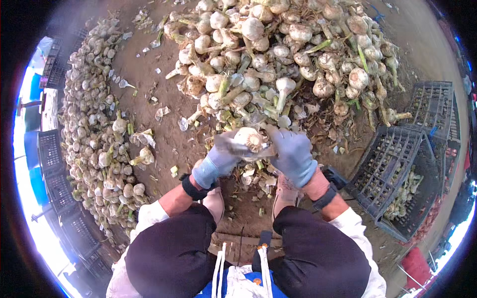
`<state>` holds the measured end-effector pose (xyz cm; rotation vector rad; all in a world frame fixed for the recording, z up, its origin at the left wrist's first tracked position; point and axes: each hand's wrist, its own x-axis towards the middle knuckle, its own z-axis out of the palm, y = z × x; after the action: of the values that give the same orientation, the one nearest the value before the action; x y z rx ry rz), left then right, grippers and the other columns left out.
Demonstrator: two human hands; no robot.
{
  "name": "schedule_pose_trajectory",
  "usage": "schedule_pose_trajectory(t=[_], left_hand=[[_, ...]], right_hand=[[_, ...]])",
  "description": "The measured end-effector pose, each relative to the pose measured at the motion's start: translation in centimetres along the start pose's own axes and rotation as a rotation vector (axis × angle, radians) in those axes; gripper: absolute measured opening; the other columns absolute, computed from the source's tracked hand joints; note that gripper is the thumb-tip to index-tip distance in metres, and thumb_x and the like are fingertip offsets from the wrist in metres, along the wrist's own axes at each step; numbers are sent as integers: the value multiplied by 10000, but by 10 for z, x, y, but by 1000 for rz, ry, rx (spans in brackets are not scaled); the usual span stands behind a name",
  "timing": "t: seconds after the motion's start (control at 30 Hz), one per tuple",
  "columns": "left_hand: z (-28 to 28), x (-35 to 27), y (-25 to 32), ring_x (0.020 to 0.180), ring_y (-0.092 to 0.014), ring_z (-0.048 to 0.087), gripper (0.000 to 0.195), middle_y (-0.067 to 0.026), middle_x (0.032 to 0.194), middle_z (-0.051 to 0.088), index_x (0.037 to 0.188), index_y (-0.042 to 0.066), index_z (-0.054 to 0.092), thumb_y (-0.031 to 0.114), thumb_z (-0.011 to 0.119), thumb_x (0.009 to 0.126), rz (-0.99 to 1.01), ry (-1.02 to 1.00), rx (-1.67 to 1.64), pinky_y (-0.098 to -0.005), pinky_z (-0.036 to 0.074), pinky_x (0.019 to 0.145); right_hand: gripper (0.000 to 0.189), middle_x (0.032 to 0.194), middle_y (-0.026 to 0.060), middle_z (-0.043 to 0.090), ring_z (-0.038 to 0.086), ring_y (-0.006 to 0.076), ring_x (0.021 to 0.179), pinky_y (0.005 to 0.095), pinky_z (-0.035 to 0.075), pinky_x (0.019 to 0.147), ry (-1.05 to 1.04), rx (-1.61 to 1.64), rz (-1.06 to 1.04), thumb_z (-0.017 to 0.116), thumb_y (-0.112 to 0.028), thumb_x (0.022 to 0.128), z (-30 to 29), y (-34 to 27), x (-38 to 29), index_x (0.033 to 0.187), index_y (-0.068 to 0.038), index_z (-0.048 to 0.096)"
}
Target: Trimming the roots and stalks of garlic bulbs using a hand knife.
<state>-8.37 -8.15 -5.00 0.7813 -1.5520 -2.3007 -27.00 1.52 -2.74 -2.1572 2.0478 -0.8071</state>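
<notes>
Between my two grey-blue gloved hands is a garlic bulb (247, 137), its cut stem or root end turned partly towards me. My left hand (223, 158) grips it from the left, with blurred fingers. At the bulb's right side, my right hand (294, 153) has its fingers curled; what they close on is hidden. A blurred greyish strip (238, 148) crosses the lower front of the bulb, and I cannot tell whether it is a blade. Just beyond my hands rises a large heap of untrimmed garlic (283, 50) with stalks and roots.
A long pile of garlic bulbs (89, 108) runs along the left. Black plastic crates (387, 167) stand tilted at the right, one containing garlic stalks (404, 195). Peel and stem scraps (257, 175) lie between my shoes (285, 193). More crates (59, 190) line the left edge.
</notes>
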Motion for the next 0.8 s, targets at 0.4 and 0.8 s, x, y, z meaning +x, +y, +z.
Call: schedule_pose_trajectory(t=[0.4, 0.8], left_hand=[[11, 1, -12, 983, -269, 585, 411, -109, 1037, 636, 1058, 43, 618, -65, 476, 687, 250, -178, 891, -341, 455, 870], [20, 19, 27, 777, -293, 629, 385, -165, 831, 625, 1025, 29, 587, 54, 685, 653, 308, 122, 814, -360, 474, 677]], right_hand=[[505, 719, 109, 560, 576, 290, 623, 380, 449, 515, 48, 235, 173, 645, -106, 582, 27, 0, -38, 1073, -52, 535], [285, 909, 111, 683, 635, 158, 742, 271, 495, 669, -45, 1122, 871, 626, -138, 804, -11, 8, -19, 1057, -8, 631]])
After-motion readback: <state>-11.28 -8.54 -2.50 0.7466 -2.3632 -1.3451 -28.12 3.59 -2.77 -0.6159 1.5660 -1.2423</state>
